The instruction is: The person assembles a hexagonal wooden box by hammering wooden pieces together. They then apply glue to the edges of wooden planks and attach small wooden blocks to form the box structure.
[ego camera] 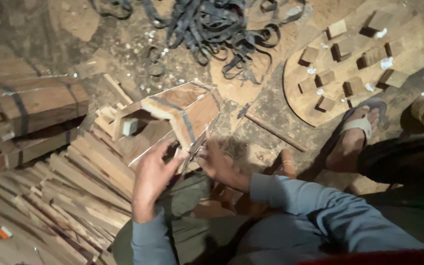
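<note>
1. Left hand [150, 179]: raised in front of the person, fingers curled against the near lower edge of the wooden frame [172, 115]; it grips that edge.
2. Right hand [218, 166]: on the opposite side of the same edge, fingers spread and pressed to the wood, so the frame's corner is held between both hands.
3. Wooden frame: an angular, box-like assembly of boards bound by a dark strap band, tilted, its open side facing left; it sits above the person's lap, just in front of the knees.
4. Small pale block [129, 126]: seen inside the frame's opening.
5. Heap of wooden slats [74, 191]: loose strips lying on the floor to the left, beneath and beside the frame.
6. Strapped wooden bundles [30, 105]: stacked at far left.
7. Tangle of dark straps [217, 27]: on the floor beyond the frame.
8. Rounded wooden board [408, 49]: upper right, carrying several small wooden blocks.
9. Sandalled foot [354, 137]: resting at the board's near edge, well apart from the hands.
</note>
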{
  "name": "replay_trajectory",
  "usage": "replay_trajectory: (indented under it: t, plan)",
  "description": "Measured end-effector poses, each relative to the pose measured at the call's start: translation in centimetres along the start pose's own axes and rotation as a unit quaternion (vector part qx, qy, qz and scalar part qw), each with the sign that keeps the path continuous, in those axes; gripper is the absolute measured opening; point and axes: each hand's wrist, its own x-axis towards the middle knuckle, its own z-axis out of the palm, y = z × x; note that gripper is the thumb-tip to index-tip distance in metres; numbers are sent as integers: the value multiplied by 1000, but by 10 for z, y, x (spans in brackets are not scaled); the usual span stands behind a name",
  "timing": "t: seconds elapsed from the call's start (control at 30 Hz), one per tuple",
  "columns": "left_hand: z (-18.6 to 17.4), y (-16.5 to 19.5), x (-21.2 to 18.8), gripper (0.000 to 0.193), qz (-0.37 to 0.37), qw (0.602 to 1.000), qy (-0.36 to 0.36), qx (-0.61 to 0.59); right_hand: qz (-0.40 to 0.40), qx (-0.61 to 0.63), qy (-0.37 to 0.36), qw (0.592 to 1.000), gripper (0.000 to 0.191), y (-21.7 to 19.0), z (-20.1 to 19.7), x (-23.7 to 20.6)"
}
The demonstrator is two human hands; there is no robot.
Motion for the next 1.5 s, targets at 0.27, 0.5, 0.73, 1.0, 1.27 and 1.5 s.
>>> replay_trajectory:
  t: [0.27,0.5,0.73,1.0,1.27,1.5]
  plan:
    - [-75,-137,16,76,11,982,185,27,-269,-541,-118,788,59,-114,47,-48]
    - [-40,-197,72,74,-13,972,22,-235,-404,-822,-306,259,59,-197,140,-26]
    - [-16,-182,88,23,-61,979,193,-33,-259,-892,-368,40,51,-176,176,1]
    - [-31,-187,100,20,-30,977,209,-26,-298,-866,-401,16,55,-173,182,25]
    - [-118,-217,165,17,-24,964,265,-17,-326,-870,-365,-51,64,-187,257,102]
    - [-201,-258,247,14,-74,930,358,-48,-419,-819,-385,74,34,-194,314,211]
